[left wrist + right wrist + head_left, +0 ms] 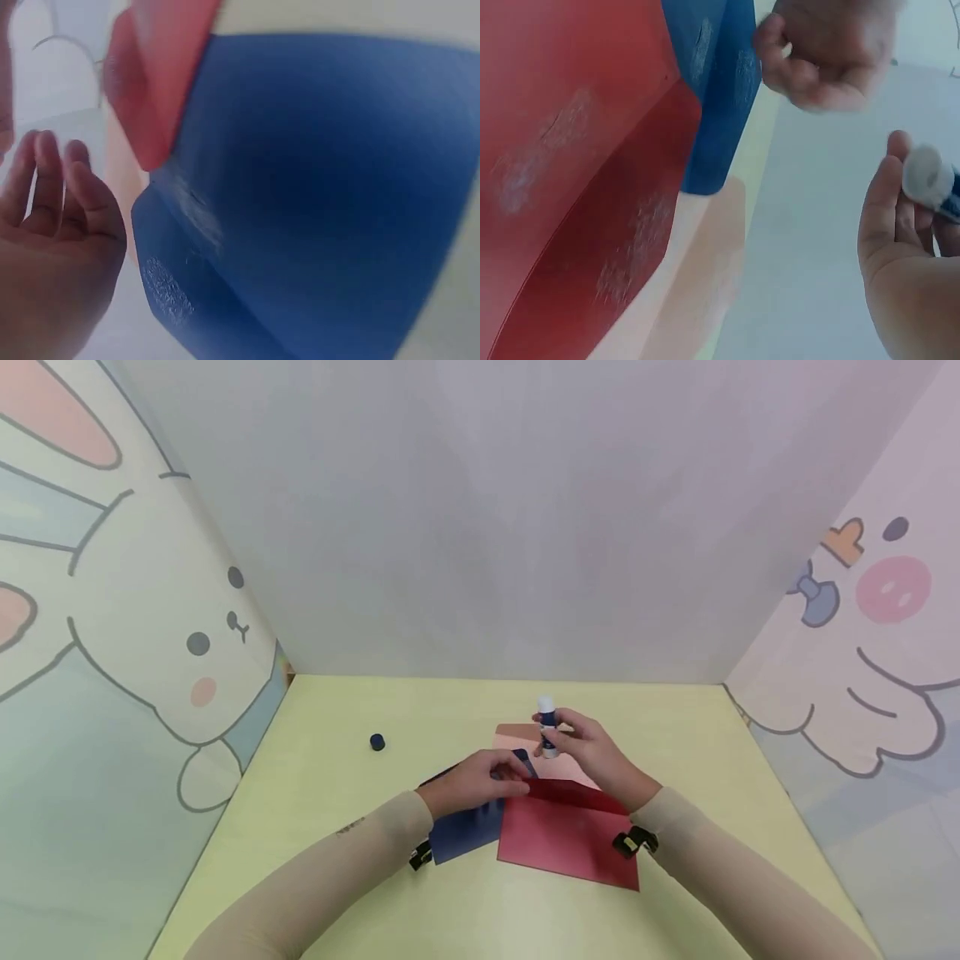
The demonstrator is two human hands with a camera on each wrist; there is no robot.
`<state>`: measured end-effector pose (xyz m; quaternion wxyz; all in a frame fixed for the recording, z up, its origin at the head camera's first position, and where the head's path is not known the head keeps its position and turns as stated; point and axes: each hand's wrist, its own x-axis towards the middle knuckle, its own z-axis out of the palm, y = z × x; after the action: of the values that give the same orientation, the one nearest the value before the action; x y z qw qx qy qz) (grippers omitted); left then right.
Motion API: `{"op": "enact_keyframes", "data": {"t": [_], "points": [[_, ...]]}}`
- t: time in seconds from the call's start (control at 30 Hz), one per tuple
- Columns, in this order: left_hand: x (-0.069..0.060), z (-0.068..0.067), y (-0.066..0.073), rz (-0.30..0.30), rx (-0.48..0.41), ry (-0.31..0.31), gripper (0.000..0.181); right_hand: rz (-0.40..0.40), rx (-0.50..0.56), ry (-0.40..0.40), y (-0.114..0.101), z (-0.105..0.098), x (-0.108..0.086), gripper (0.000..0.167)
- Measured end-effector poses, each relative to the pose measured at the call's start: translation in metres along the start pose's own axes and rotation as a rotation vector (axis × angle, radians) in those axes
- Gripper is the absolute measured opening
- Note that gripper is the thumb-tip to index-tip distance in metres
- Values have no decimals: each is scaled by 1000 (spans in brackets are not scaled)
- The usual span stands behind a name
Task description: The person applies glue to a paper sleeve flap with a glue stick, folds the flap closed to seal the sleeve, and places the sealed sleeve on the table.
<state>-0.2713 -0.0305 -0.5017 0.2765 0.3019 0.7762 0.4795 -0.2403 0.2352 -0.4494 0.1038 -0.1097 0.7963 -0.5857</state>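
Observation:
In the head view my right hand [600,760] holds a white and dark blue glue stick [548,727] upright above the papers. My left hand [480,783] hovers over the meeting edges of a blue envelope [465,833] and a red envelope [570,839], fingers loosely bent. Whether it touches them cannot be told. The right wrist view shows whitish smears on the red envelope [547,90] and its flap [637,232], and on the blue flap [731,97]. Similar smears mark the blue envelope [315,150] in the left wrist view.
A small dark cap [377,742] stands on the yellow table [330,710] at the left. Light pink paper [517,735] lies behind the red envelope. Walls with a cartoon rabbit [150,610] and a pink-cheeked animal [862,652] stand at the sides.

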Motion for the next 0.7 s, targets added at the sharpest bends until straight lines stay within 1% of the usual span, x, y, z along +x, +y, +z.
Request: {"op": "enact_keyframes", "data": {"t": [0.07,0.17,0.2,0.23,0.27,0.3,0.37,0.47,0.53,0.6,0.7], "points": [[-3,5,-3,49,266,-43,35,9,3,37,1,-9,-6,44],[-6,14,-9,145,713,-110,39,22,-30,95,6,-22,-17,41],[-7,17,-10,179,841,-129,41,26,-44,115,7,-25,-20,41],[-8,19,-11,203,937,-144,43,33,-59,137,10,-28,-24,40],[-9,22,-12,222,1013,-155,46,40,-77,160,12,-32,-27,40],[-9,24,-13,234,1069,-162,47,51,-92,181,14,-34,-30,40],[-10,27,-12,239,1132,-164,48,76,-118,225,18,-38,-35,40],[-10,29,-9,237,1172,-153,47,110,-143,277,23,-42,-43,39],[-9,29,-7,232,1186,-156,47,125,-157,297,25,-40,-47,38],[-8,31,-5,225,1192,-167,48,125,-185,296,29,-34,-50,35],[-8,34,-3,214,1199,-185,53,129,-266,250,37,-17,-52,27]]}}
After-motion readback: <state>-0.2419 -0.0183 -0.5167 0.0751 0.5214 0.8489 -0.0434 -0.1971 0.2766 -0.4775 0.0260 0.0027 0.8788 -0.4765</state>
